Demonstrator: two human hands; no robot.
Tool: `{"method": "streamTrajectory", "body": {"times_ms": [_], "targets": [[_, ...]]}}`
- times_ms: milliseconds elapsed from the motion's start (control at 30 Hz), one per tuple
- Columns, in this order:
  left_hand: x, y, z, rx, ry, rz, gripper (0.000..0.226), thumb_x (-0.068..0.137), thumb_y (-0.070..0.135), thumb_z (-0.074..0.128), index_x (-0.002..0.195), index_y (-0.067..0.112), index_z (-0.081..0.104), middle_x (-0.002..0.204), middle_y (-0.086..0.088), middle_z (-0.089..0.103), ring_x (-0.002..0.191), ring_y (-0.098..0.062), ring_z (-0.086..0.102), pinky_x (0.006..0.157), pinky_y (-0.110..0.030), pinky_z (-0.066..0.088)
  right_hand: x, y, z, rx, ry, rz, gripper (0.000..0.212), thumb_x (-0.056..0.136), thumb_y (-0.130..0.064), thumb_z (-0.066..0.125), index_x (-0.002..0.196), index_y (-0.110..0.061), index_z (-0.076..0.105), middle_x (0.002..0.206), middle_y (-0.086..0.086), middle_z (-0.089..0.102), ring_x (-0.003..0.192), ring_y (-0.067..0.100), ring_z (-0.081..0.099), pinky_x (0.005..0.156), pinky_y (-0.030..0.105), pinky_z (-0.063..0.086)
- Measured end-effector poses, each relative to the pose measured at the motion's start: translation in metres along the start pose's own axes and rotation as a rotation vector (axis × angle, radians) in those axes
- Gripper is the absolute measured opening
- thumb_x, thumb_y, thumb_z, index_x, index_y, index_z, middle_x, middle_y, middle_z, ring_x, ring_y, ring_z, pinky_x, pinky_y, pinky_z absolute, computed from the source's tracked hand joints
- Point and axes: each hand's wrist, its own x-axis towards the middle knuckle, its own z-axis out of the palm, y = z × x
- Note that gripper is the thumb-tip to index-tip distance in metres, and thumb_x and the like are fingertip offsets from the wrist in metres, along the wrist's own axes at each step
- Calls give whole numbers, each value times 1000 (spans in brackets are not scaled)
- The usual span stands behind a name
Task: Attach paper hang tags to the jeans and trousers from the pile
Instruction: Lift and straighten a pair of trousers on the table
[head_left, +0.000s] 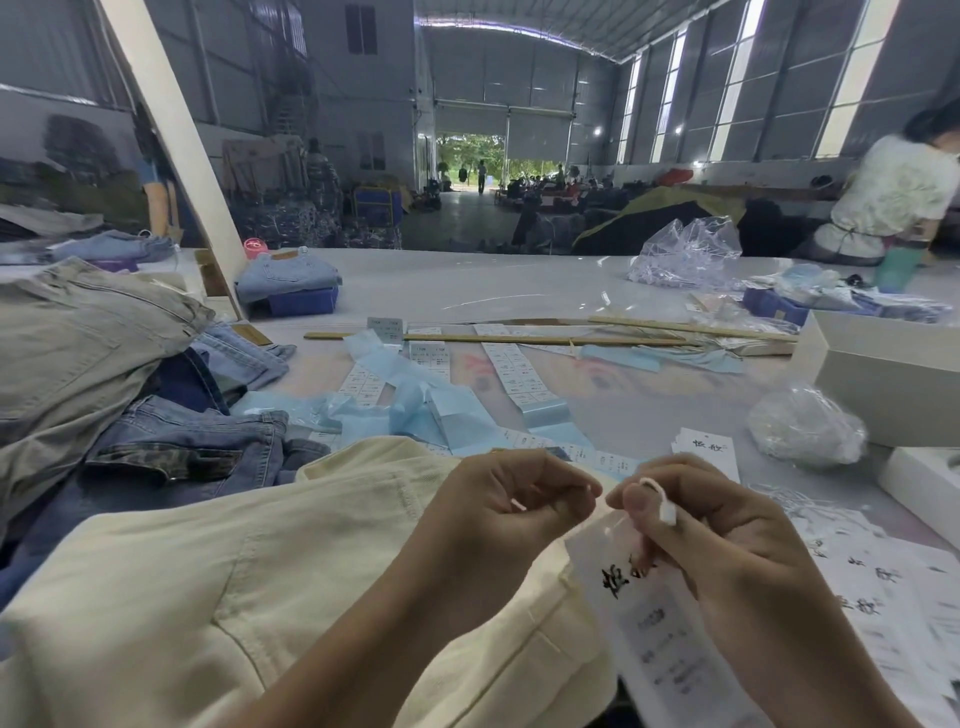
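Cream trousers (218, 587) lie across the table's near edge, under both my hands. My left hand (498, 514) is held above them, fingers curled, pinching one end of a thin white string. My right hand (711, 535) grips a white paper hang tag (644, 623) with black lettering and pinches the white string loop (661, 501) at the tag's top. The two hands' fingertips nearly meet. A pile of blue jeans (176, 457) and grey-green trousers (78, 343) sits to the left.
Loose hang tags (878, 582) cover the table at the right, a small stack (706, 452) beyond my right hand. Blue backing strips and sticker sheets (431, 400) lie in the middle. White boxes (883, 374) and plastic bags (805, 426) stand right; wooden sticks (519, 339) lie farther back. A person (893, 197) sits far right.
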Motion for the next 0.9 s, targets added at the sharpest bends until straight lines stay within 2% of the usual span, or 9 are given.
{"method": "streamTrajectory", "body": {"times_ms": [67, 133, 233, 300, 533, 633, 700, 800, 900], "targets": [[0, 0, 0, 33, 53, 19, 10, 84, 20, 76, 80, 29, 76, 76, 13, 70, 69, 0, 58, 66, -13, 43, -1, -2, 2, -13, 8, -64, 26, 73, -39, 68, 76, -15, 76, 87, -2, 65, 69, 10, 60, 64, 21, 48], [0, 2, 0, -13, 60, 22, 4, 80, 27, 72, 78, 31, 74, 79, 8, 72, 72, -3, 61, 66, -14, 44, -1, -4, 6, 17, -23, -87, 20, 76, -35, 74, 79, -16, 76, 83, 6, 70, 69, 12, 62, 64, 19, 49], [-3, 5, 3, -148, -20, 63, 16, 82, 17, 67, 76, 31, 74, 74, 4, 73, 68, -2, 64, 63, -10, 45, 1, -3, 12, 44, 13, -103, 15, 76, -29, 67, 79, -18, 75, 68, 13, 68, 59, 15, 60, 57, 19, 49], [-4, 3, 4, -106, -23, 89, 16, 83, 18, 66, 78, 31, 73, 73, 3, 73, 68, -2, 64, 64, -10, 45, 2, -3, 16, 25, 35, -116, 19, 76, -30, 61, 78, -20, 76, 63, 13, 66, 54, 16, 57, 53, 19, 47], [-4, -8, 5, 12, 43, 109, 13, 85, 24, 63, 83, 31, 73, 80, 5, 73, 80, -18, 65, 74, -30, 47, 6, -1, 19, -49, 29, -95, 27, 79, -40, 56, 85, -25, 77, 65, 7, 68, 55, 12, 57, 53, 20, 48], [-3, -9, 5, -20, 118, 86, 10, 82, 28, 66, 84, 32, 75, 79, 6, 73, 75, -9, 64, 72, -25, 47, 6, -2, 20, -184, -11, -126, 32, 80, -54, 49, 94, -36, 72, 74, -4, 69, 60, 4, 58, 58, 20, 49], [-3, -8, 6, -36, 144, 84, 10, 80, 28, 68, 85, 31, 76, 78, 5, 73, 73, -9, 63, 71, -28, 49, 8, -2, 19, -340, -17, -178, 21, 89, -55, 48, 94, -47, 66, 79, -18, 67, 69, 2, 61, 63, 13, 45], [-2, -5, 10, -44, 130, 105, 12, 83, 30, 70, 89, 23, 78, 84, -1, 75, 82, -27, 68, 82, -51, 55, 10, -5, 20, -450, -33, -230, 14, 91, -49, 49, 90, -56, 61, 82, -34, 64, 80, -8, 61, 68, 6, 42], [-2, -5, 11, -44, 120, 126, 16, 86, 26, 69, 93, 16, 79, 88, -5, 76, 88, -36, 68, 85, -56, 52, 11, -6, 20, -447, -69, -212, 20, 89, -50, 47, 82, -64, 60, 86, -42, 63, 89, -15, 60, 74, 2, 40]]}}
